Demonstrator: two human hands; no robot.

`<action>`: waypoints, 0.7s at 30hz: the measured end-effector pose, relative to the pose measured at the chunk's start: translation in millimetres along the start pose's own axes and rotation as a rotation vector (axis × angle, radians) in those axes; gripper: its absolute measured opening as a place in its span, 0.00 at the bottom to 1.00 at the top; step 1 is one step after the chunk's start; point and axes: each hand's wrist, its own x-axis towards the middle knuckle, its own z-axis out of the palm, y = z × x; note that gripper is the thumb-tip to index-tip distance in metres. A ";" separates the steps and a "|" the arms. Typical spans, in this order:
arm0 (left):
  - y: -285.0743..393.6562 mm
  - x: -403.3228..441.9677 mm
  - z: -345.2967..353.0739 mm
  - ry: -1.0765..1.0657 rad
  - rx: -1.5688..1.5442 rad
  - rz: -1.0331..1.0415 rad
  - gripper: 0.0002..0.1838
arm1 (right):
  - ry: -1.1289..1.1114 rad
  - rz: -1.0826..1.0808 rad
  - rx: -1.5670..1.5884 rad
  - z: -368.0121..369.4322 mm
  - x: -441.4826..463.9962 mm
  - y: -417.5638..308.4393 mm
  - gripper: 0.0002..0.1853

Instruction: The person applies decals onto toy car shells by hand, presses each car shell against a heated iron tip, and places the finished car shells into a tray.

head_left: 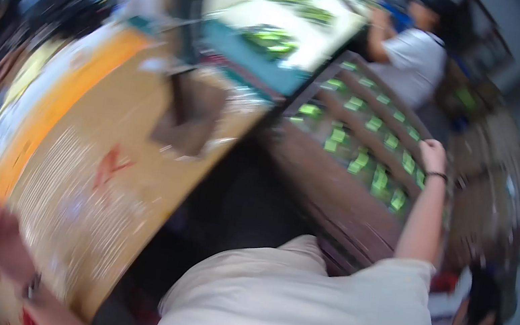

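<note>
My right hand (pixel 432 154) is closed at the far right side of a brown compartmented tray (pixel 336 198); what its fingers hold, if anything, is hidden. Rows of small bright green items (pixel 361 161) sit in the tray's compartments. At the lower left, my left hand (pixel 8 242) hangs over the edge of a wooden-topped table (pixel 130 210), near its orange strip (pixel 83 73). Motion blur smears its fingers, and nothing is visible in it.
A lit white table (pixel 323 43) with green piles (pixel 269 40) stands ahead. A dark post with a brown base (pixel 191 124) rises from the wooden table. One person in a white shirt (pixel 415 61) stands beyond the tray; another (pixel 482 306) is at the lower right, beside stacked cartons (pixel 502 180).
</note>
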 end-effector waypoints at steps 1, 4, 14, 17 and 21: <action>-2.8 -0.3 -2.9 0.088 0.000 0.002 0.15 | 0.014 0.160 -0.163 -26.8 -22.4 4.0 0.21; -19.2 24.2 25.8 0.180 0.264 -0.049 0.10 | -0.161 0.555 -0.449 -61.0 -49.9 75.4 0.36; -28.8 11.4 91.2 0.476 0.441 0.137 0.07 | -0.128 0.739 -0.135 -27.4 -53.8 267.6 0.38; -28.8 10.7 86.0 0.462 0.448 0.164 0.07 | -0.111 0.819 -0.113 -46.1 -57.9 219.1 0.35; -24.6 10.6 91.8 0.505 0.465 0.200 0.08 | -0.016 0.900 -0.151 -44.7 -61.6 208.2 0.35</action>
